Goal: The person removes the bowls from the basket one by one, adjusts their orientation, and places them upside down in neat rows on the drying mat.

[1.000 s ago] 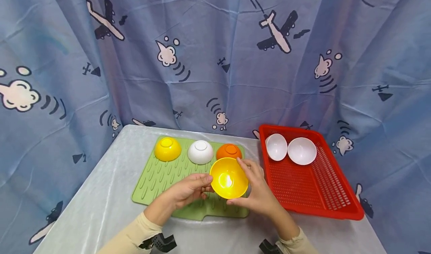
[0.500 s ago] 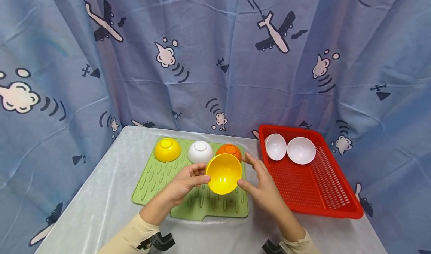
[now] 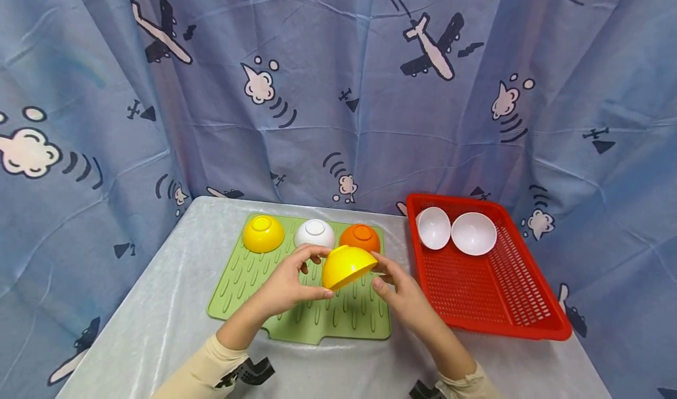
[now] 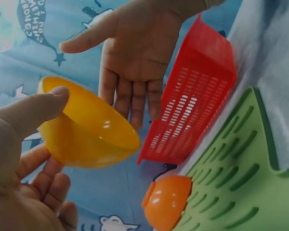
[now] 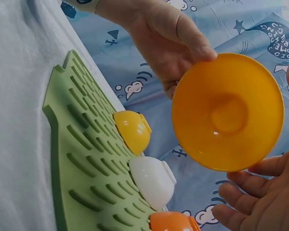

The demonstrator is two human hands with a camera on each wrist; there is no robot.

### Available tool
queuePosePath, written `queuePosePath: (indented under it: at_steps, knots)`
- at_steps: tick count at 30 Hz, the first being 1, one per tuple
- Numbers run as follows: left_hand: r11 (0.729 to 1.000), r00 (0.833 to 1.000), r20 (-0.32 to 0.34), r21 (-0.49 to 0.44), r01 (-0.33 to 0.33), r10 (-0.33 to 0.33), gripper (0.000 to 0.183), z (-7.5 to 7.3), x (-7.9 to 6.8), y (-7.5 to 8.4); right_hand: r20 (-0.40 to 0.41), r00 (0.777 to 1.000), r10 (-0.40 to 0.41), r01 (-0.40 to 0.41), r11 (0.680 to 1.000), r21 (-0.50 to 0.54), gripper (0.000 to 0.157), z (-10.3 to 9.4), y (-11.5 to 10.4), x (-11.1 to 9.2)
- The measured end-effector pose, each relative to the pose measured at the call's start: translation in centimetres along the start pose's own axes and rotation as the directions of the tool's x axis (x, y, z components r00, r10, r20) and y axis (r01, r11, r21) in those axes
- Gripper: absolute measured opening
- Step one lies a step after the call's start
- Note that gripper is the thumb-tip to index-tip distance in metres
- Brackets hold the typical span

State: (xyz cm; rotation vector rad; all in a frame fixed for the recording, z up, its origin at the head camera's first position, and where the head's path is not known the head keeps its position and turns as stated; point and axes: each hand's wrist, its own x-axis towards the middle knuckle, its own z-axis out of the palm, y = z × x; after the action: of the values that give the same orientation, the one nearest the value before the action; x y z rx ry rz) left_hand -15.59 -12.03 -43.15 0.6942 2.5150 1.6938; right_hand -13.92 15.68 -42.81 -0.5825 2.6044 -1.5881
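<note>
My left hand [image 3: 284, 282] pinches a yellow bowl [image 3: 346, 266] by its side, thumb at the rim and fingers on the outside. The bowl is tilted with its mouth facing down and right, above a green draining mat [image 3: 296, 324]. Close to the bowl's right side is my right hand [image 3: 406, 300], its fingers extended. In the right wrist view its fingertips are at the lower rim; whether they touch cannot be told. Along the mat's far edge, another yellow bowl [image 3: 262, 234], a white bowl [image 3: 315, 235] and an orange bowl [image 3: 361, 238] lie upside down.
A red perforated basket [image 3: 534, 281] stands at the right of the table [image 3: 150, 322], with white bowls [image 3: 474, 234] at its far end. A blue patterned curtain [image 3: 317, 93] hangs behind and at both sides of the table.
The held yellow bowl has turned from mouth toward me to mouth downward. My right hand has let go of its rim, while my left hand has kept its hold.
</note>
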Motion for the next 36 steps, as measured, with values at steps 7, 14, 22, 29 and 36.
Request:
queuePosePath:
  at_steps: [7, 14, 22, 29, 36]
  knots:
    - [0.994, 0.996, 0.002, 0.066, -0.09, 0.09, 0.071, 0.2, -0.1, 0.0, 0.04, 0.995, 0.087, -0.09, 0.993, 0.072, 0.068, 0.5, 0.4, 0.2]
    - [0.965, 0.982, 0.03, 0.181, -0.189, 0.187, 0.073, 0.4, -0.2, -0.1, 0.055, 0.977, 0.205, -0.209, 0.975, 0.072, 0.072, 1.0, 0.4, 0.4]
    - [0.959, 0.975, 0.064, 0.174, -0.222, 0.214, 0.081, -0.2, 0.0, -0.3, 0.065, 0.982, 0.179, -0.184, 0.978, 0.096, 0.072, 1.0, 0.8, 0.4]
    - [0.998, 0.998, 0.06, 0.058, -0.013, 0.009, 0.095, -0.8, 0.3, -0.9, 0.044, 0.992, 0.122, -0.126, 0.983, 0.132, 0.077, 1.1, 1.2, 0.3]
    - [0.993, 0.989, 0.091, 0.014, 0.117, -0.118, 0.08, -1.5, 0.4, -1.3, -0.026, 0.998, 0.057, -0.053, 0.99, 0.134, 0.078, 1.8, 1.3, 0.7]
